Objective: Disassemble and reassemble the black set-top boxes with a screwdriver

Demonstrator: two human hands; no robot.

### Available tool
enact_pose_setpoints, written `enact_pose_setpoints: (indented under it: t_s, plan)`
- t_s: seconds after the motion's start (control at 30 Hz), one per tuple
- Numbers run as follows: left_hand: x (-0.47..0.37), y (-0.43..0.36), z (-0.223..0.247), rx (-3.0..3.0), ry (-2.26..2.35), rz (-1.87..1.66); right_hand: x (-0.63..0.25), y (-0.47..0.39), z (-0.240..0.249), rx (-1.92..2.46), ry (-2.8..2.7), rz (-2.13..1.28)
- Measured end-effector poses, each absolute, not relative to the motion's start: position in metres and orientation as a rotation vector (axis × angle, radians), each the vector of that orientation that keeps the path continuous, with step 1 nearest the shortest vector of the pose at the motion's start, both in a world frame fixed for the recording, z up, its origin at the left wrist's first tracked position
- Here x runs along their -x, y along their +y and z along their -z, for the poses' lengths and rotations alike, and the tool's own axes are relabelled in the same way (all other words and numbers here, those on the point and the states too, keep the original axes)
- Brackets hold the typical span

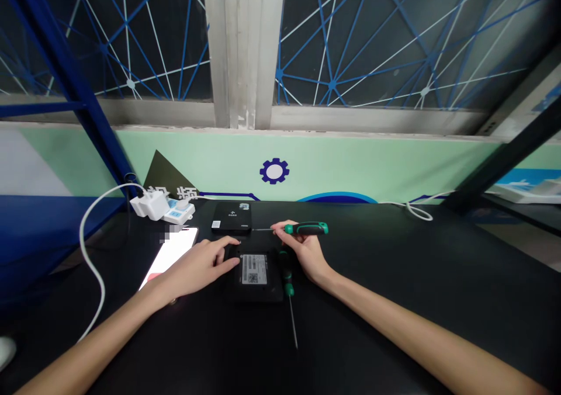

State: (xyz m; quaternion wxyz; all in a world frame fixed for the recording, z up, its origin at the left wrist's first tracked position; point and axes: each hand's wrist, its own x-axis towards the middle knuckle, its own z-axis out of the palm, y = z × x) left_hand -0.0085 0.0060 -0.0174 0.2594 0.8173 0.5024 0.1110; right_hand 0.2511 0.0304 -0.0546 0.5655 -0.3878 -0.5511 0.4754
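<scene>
A black box-shaped device (pixel 274 287) with a white label lies on the dark table. My left hand (pixel 214 260) rests at its left side, index finger and thumb stretched apart. The thumb tip is on the device, and the index fingertip is by a tiny light speck at its far left corner, too small to name. In my right hand (pixel 304 252) is a green-and-black screwdriver (pixel 309 228), pinched near where the shaft meets the handle. Its shaft points left, above the far edge of the device. A second screwdriver (pixel 288 290) lies along the device's right side, tip toward me.
Behind the device lies a flat black box (pixel 232 217). A phone with a lit screen (pixel 170 252) lies under and beside my left forearm. A white power strip (pixel 177 211) with a plugged-in charger (pixel 151 204) and a white cable (pixel 83 237) are at the left.
</scene>
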Motion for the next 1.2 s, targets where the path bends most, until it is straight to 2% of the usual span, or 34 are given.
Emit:
enact_pose_setpoints:
  t_s: [0.17, 1.2]
  plan:
    - [0.008, 0.005, 0.016, -2.214, 1.373, -0.297, -0.25, 0.03, 0.052, 0.949, -1.291, -1.223]
    - [0.007, 0.004, 0.018, -2.248, 1.365, -0.304, -0.251, 0.025, 0.04, 0.888, -1.651, -1.095]
